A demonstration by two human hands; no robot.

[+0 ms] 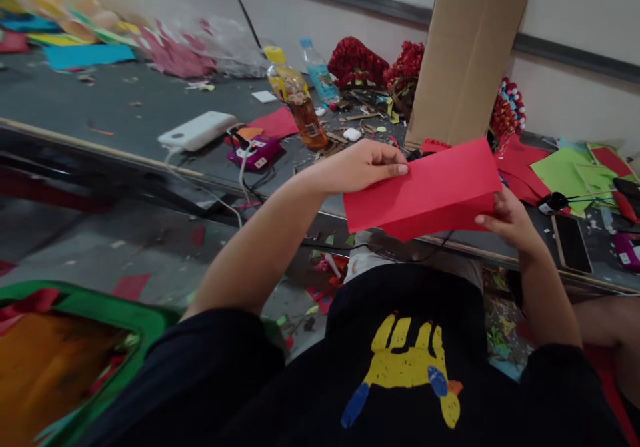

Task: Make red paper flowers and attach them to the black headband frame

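A folded sheet of red paper (430,190) spans the space between my two hands, held up over the table's front edge. My left hand (377,165) pinches its upper left part, thumb on top and fingers curled behind. At the lower right corner my right hand (505,217) grips the paper, with the thumb in front and some fingers hidden behind it. The paper's lower flap hangs at an angle below the fold line. Behind the paper, a tall piece of brown cardboard (467,60) leans on the wall.
On the dark table (200,87) stand a tea bottle (303,103) and a water bottle (320,73). A white power bank (200,131) trails cables near a purple power socket (255,153). Right lie green paper (570,173) and a phone (573,243). A green bin (155,317) stands lower left.
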